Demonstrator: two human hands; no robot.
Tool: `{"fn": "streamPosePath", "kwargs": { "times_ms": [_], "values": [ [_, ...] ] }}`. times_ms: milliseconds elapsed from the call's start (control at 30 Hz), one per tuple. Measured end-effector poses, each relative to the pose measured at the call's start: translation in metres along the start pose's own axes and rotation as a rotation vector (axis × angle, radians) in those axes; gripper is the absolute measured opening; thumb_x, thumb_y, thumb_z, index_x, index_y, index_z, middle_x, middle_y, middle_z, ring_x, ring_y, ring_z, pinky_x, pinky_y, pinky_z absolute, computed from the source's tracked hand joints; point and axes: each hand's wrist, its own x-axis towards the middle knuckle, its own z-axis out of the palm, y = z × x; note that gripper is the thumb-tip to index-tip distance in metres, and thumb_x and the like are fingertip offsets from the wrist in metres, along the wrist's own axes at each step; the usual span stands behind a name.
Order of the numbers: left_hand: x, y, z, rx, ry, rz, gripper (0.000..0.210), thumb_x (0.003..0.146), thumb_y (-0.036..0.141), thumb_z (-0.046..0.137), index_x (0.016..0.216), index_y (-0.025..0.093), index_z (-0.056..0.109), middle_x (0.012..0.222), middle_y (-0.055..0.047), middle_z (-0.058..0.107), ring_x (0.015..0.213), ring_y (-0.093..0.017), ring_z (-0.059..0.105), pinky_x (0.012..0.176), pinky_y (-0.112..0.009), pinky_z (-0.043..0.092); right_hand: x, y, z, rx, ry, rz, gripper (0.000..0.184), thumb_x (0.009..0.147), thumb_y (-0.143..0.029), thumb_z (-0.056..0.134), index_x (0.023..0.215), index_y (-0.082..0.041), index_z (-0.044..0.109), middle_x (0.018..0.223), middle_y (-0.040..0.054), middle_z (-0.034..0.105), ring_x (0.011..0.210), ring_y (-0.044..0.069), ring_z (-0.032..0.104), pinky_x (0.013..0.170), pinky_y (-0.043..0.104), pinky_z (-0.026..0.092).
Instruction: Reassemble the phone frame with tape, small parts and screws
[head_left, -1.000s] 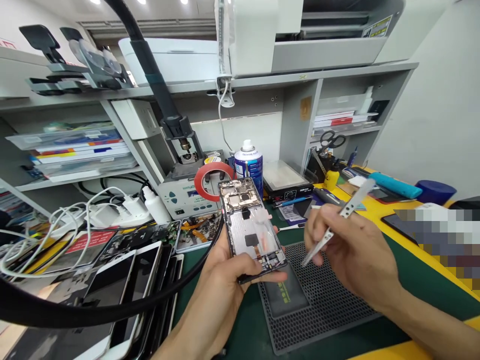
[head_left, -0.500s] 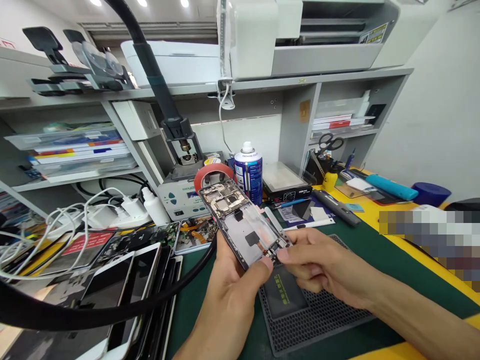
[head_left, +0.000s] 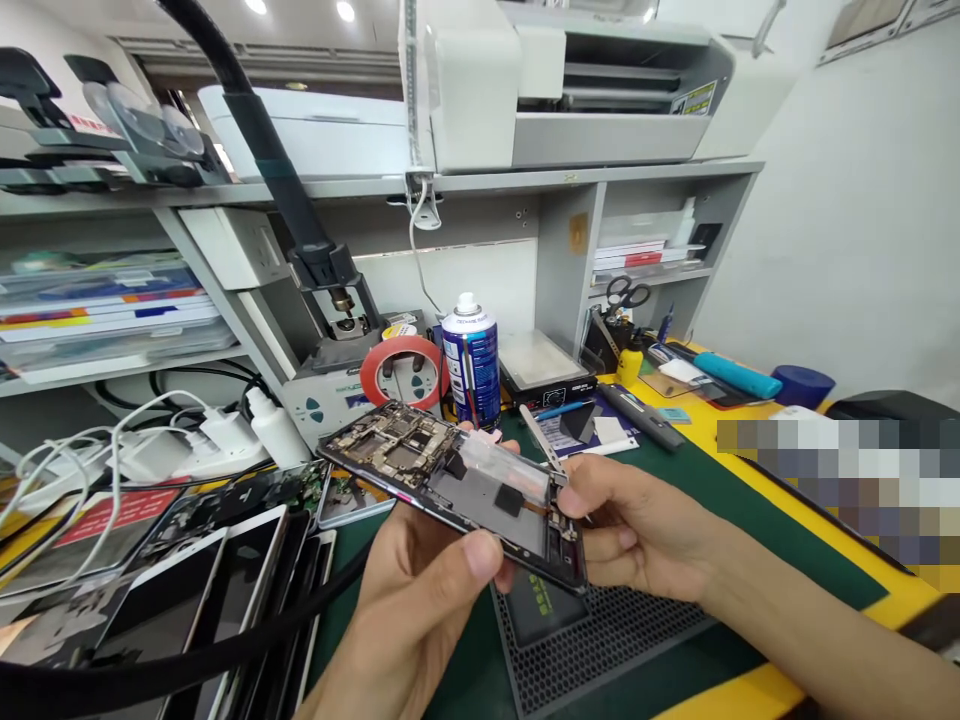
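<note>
Here's the left hand [head_left: 442, 575], its grip clamped on an opened phone [head_left: 480, 485], thumb along the near long side and fingers wrapped underneath, fingertips peeking over the far side. The right hand [head_left: 637, 525] is at the phone's right end, thumb and fingers pinched together on a slim tool [head_left: 538, 437] that leans up and to the left (whether those fingers press on the phone itself, I can't tell). The phone is tilted, in the air above the tabletop [head_left: 720, 490], circuitry facing up at its left end. Below it and to the right, toward the front edge, lies a perforated mat [head_left: 615, 640] with a dark panel [head_left: 540, 610]. Out toward the left edge, a stack of devices [head_left: 262, 545] lies beside a shallow parts tray [head_left: 330, 520]. Toward the back edge, a red tape roll [head_left: 373, 375] is just left of a blue spray can [head_left: 471, 370], a flat-topped heater-like box [head_left: 536, 358] to its right. And a turquoise case [head_left: 735, 375] lies over by the yellow right border!
</note>
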Motion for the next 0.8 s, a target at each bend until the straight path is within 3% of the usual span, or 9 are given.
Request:
{"fn": "streamPosePath", "kwargs": {
  "times_ms": [167, 267, 433, 600, 800],
  "values": [
    [0.001, 0.000, 0.006, 0.106, 0.095, -0.024, 0.050, 0.083, 0.028, 0.073, 0.131, 0.026, 0.060, 0.120, -0.007, 0.070, 0.120, -0.030, 0.060, 0.100, -0.042, 0.049, -0.002, -0.001, 0.004, 0.031, 0.075, -0.006, 0.005, 0.074, -0.015, 0.062, 0.079, -0.013, 0.062, 0.059, -0.0051, 0.051, 0.038, 0.000, 0.021, 0.034, 0.012, 0.014],
    [-0.001, -0.002, 0.012, 0.187, 0.201, -0.026, 0.063, 0.078, 0.032, 0.078, 0.137, 0.029, 0.055, 0.127, -0.007, 0.069, 0.125, -0.033, 0.057, 0.105, -0.046, 0.047, -0.002, -0.001, 0.005, 0.041, 0.112, 0.003, 0.010, 0.073, -0.014, 0.062, 0.083, -0.013, 0.063, 0.061, -0.0050, 0.051, 0.038, 0.000, 0.024, 0.034, 0.012, 0.013],
    [0.002, -0.012, 0.020, 0.260, 0.359, 0.174, 0.085, 0.065, 0.034, 0.086, 0.142, 0.032, 0.048, 0.135, -0.006, 0.064, 0.125, -0.035, 0.058, 0.103, -0.047, 0.050, 0.000, 0.000, 0.005, 0.082, 0.140, 0.030, 0.012, 0.073, -0.013, 0.061, 0.085, -0.012, 0.063, 0.063, -0.0056, 0.051, 0.038, 0.000, 0.025, 0.033, 0.011, 0.015],
    [0.007, -0.010, 0.023, 0.288, 0.328, 0.164, 0.085, 0.052, 0.032, 0.091, 0.131, 0.034, 0.059, 0.132, -0.002, 0.066, 0.133, -0.041, 0.048, 0.104, -0.049, 0.049, 0.002, 0.001, 0.005, 0.085, 0.146, 0.039, 0.017, 0.074, -0.015, 0.063, 0.089, -0.010, 0.065, 0.065, -0.0048, 0.053, 0.039, -0.001, 0.024, 0.032, 0.011, 0.017],
    [0.008, -0.003, 0.024, 0.358, 0.359, 0.144, 0.088, 0.054, 0.039, 0.089, 0.135, 0.033, 0.055, 0.136, -0.002, 0.063, 0.135, -0.041, 0.045, 0.107, -0.049, 0.046, 0.001, 0.002, 0.003, 0.099, 0.143, 0.051, 0.022, 0.071, -0.017, 0.065, 0.092, -0.010, 0.065, 0.061, -0.0061, 0.049, 0.039, 0.000, 0.024, 0.032, 0.011, 0.016]
  ]
}}
